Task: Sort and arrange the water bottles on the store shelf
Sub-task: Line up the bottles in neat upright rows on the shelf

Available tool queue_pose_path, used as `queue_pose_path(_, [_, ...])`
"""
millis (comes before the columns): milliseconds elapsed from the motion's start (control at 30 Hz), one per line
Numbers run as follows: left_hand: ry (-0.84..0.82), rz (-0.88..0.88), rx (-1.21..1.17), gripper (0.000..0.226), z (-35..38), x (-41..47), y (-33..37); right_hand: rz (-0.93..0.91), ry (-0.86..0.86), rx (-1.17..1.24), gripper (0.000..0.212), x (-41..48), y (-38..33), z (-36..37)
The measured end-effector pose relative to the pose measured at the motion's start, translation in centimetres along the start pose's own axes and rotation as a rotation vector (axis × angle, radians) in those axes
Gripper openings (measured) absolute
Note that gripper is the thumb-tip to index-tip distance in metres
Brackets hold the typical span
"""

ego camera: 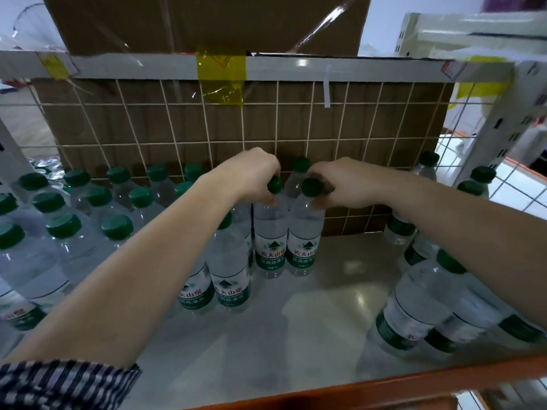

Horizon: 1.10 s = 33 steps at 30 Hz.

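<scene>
- Left bottle (270, 232) and right bottle (305, 235) stand upright, side by side and touching, near the middle of the shelf's (325, 297) back edge, labels facing front.
- left hand (256, 173) has its fingers curled round the left bottle's neck, right at the green cap.
- right hand (343, 184) grips the right bottle the same way, fingers wrapped around the neck under the cap.
- third bottle (297, 176) sits just behind those two, against the wire grid (177, 128). Only its cap and shoulder show.
- front two (231, 270) stand upright just beside the pair, toward the front left, partly under the left forearm.
- left crowd (74, 220) of upright bottles packs the shelf's left end in rows, back edge to front.
- right bunch (420, 303) sits near the front right corner and looks tilted inward, though that could be the wide lens.
- a cardboard box (384, 128) stands behind the grid, and yellow tape (220, 72) is stuck on the top rail.
</scene>
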State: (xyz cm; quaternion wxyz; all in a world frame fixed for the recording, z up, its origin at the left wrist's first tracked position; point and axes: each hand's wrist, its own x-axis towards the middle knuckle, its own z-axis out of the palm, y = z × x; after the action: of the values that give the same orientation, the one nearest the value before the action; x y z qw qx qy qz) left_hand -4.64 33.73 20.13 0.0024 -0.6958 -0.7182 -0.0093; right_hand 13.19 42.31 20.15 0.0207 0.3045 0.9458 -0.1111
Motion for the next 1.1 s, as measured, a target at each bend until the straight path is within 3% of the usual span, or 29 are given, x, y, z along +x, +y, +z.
queue_pose_path(100, [0.039, -0.048, 0.222, 0.031, -0.6, -0.9, 1.5, 0.018, 0.037, -0.074, 0.056, -3.5, 1.1, -0.8])
queue_pose_path(200, [0.175, -0.052, 0.240, 0.038, -1.3, -1.6, 4.4, 0.043, 0.058, -0.133, 0.050, -7.5, 3.3, -2.1])
queue_pose_path(333, [0.267, 0.119, -0.031, 0.043, -1.3, -2.5, 11.0, 0.044, 0.010, -0.126, 0.036, -14.1, 6.5, -4.0])
queue_pose_path(500, [0.229, 0.371, -0.319, 0.055, -0.9, -4.1, 18.6, 0.022, -0.083, -0.089, 0.042, -20.1, 9.3, -3.9])
queue_pose_path(667, [0.177, 0.299, -0.149, 0.053, 1.0, -4.3, 21.0, -0.058, 0.027, -0.120, 0.042, -20.9, 10.8, -1.8])
queue_pose_path(833, [0.168, 0.226, -0.048, 0.040, 2.3, -3.9, 22.1, -0.095, 0.031, -0.179, 0.034, -20.0, 10.6, -0.7])
queue_pose_path(1100, [0.171, 0.153, -0.039, 0.032, 1.7, -5.5, 16.1, -0.144, 0.068, -0.154, 0.026, -17.1, 7.5, 0.0])
